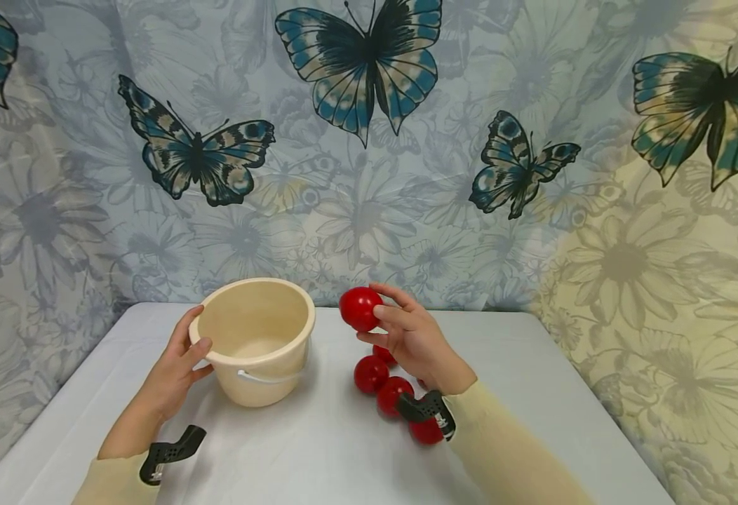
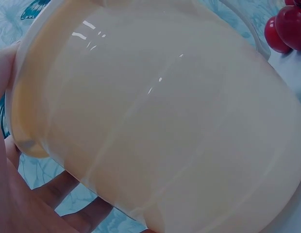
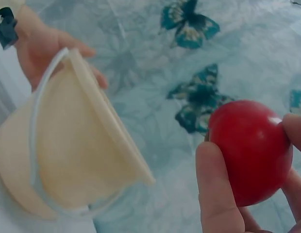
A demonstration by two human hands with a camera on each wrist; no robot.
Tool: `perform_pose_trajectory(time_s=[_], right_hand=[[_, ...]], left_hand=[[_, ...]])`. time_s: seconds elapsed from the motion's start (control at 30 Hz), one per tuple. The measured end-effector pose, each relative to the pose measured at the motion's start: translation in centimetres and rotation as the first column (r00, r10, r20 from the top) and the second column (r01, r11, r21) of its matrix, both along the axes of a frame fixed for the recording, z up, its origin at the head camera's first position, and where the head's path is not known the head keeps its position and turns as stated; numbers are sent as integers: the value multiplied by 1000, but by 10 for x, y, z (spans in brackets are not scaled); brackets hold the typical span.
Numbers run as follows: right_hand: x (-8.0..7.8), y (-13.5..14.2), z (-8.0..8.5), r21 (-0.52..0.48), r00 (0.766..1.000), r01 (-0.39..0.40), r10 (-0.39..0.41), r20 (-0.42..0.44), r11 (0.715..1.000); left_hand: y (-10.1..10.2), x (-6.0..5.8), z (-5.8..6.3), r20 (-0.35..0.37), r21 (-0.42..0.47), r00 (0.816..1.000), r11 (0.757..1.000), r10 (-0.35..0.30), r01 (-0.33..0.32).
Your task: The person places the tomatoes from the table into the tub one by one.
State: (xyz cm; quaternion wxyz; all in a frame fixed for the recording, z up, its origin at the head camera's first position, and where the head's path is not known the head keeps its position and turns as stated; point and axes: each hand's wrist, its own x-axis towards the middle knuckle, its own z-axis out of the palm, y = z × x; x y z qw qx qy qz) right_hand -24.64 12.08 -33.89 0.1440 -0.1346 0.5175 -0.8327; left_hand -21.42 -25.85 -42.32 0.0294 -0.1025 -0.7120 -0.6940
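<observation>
A cream plastic bucket (image 1: 258,389) with a white handle stands on the table at left, its mouth facing up; what I see of its inside is bare. My left hand (image 1: 176,368) grips the bucket's rim from the left, and fingers also show along the bucket's wall (image 2: 155,111) in the left wrist view. To the right of the bucket, my right hand (image 1: 416,344) pinches a glossy red apple (image 1: 359,309) between thumb and fingers, raised above the table. Several similar red apples (image 1: 371,374) lie in a slanting row beneath that hand, some partly hidden by hand and wrist.
The white-covered table (image 1: 520,393) ends against a cloth backdrop (image 1: 369,231) printed with butterflies and flowers. Both wrists wear black camera mounts (image 1: 170,452). The bucket's thin handle (image 3: 35,145) hangs down along its side.
</observation>
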Motion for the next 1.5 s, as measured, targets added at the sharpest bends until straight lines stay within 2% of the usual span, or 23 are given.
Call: perform_pose_trajectory(time_s=[0.17, 0.37, 0.7, 1.0, 1.5], right_hand=[[-3, -34, 7, 16, 998, -49, 49, -33, 999], [-7, -73, 12, 42, 998, -65, 66, -22, 997], [-8, -124, 1, 132, 996, -56, 64, -60, 990], [-11, -135, -5, 163, 997, -1, 13, -74, 987], [-12, -138, -8, 189, 997, 18, -5, -72, 982]], left_hand=[[1, 0, 0, 2, 1, 1000, 1000, 2, -2], [2, 1, 1, 2, 4, 1000, 1000, 3, -3], [2, 1, 1, 6, -1, 1000, 1000, 10, -10], [1, 2, 0, 2, 4, 1000, 1000, 6, -6], [0, 0, 0, -2, 9, 1000, 1000, 3, -3]])
